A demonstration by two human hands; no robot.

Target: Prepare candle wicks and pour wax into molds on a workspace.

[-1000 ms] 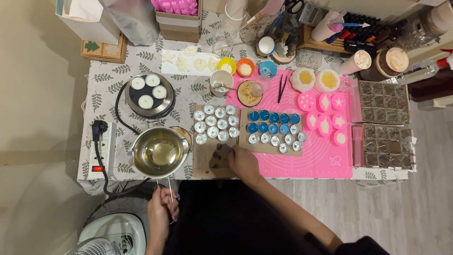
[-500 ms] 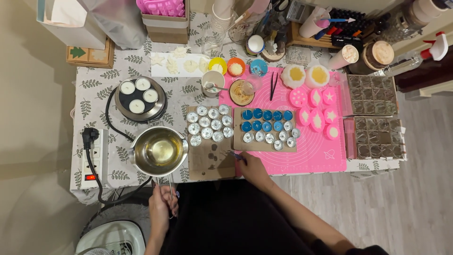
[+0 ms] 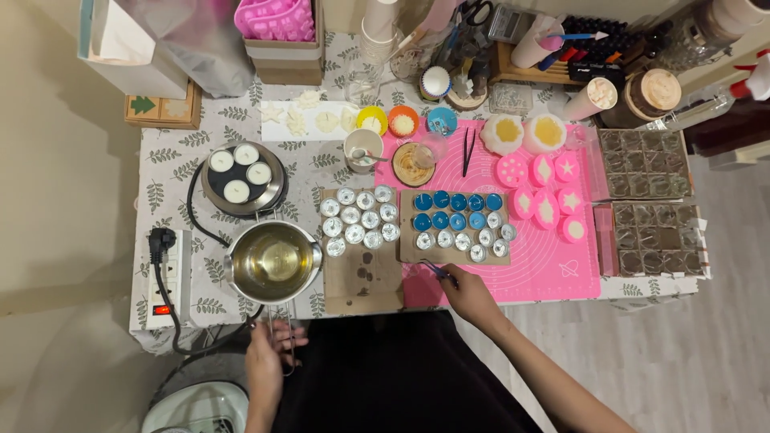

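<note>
Pot handle (image 3: 281, 333) in left hand (image 3: 269, 361), right hand (image 3: 469, 295) maybe gripping tweezers (image 3: 431, 269)

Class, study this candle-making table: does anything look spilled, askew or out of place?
Yes. The left cardboard sheet has dark drip stains below the silver tealight cups. The metal pot sits at the table edge, its handle jutting past it into the left hand.

A round metal melting pot (image 3: 273, 262) sits left of centre in the frame, near the table's front edge. It stands upright and holds clear, pale yellow liquid. Its thin wire handle (image 3: 281, 333) runs straight down past the table edge toward the bottom of the frame. A slim blue-tipped tool (image 3: 433, 269) lies slanted at the lower edge of the pink mat, just below centre, its tip pointing up-left.
</note>
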